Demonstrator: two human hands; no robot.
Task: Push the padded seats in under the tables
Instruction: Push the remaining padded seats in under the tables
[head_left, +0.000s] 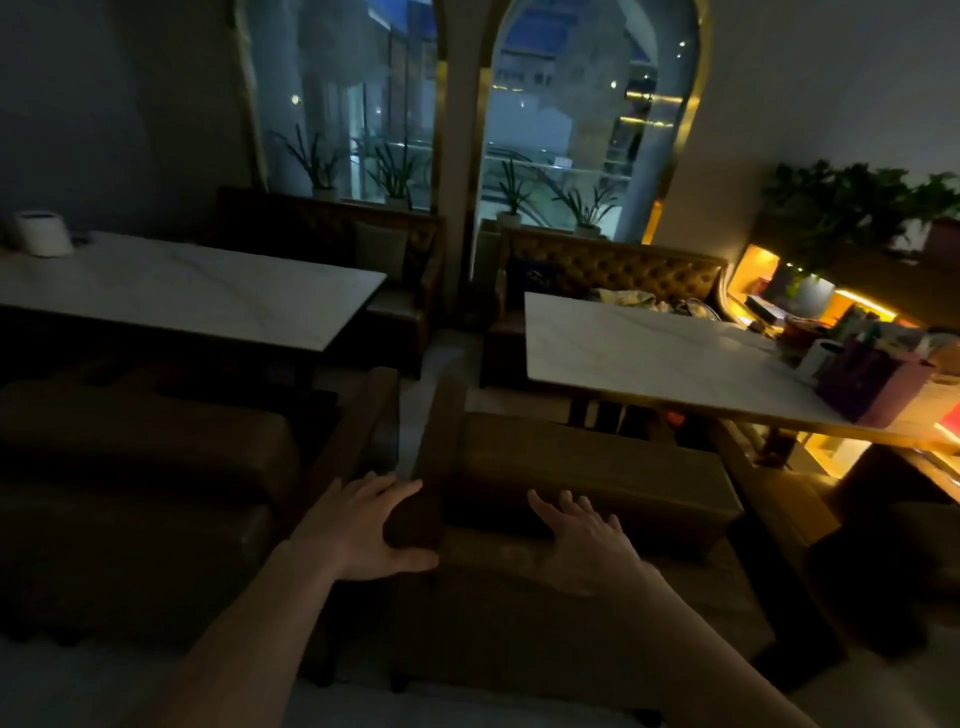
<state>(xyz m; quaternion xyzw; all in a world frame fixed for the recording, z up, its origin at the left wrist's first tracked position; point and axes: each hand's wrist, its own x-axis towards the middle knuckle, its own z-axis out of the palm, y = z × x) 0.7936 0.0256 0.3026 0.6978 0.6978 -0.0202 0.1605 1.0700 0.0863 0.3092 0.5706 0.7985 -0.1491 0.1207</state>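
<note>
A brown padded seat (597, 467) with armrests stands in front of the right marble-topped table (649, 358), its front edge near the table's near side. My left hand (358, 530) curls around the back corner of its left armrest. My right hand (587, 540) lies flat on top of the seat's backrest, fingers spread. A second brown padded seat (156, 447) stands at the left, close to the left marble-topped table (197, 291).
A narrow aisle runs between the two seats toward the arched windows. Tufted benches sit behind both tables. A white holder (44, 234) rests on the left table; purple boxes (872, 384) and clutter crowd the right table's far side. Plants line the sill.
</note>
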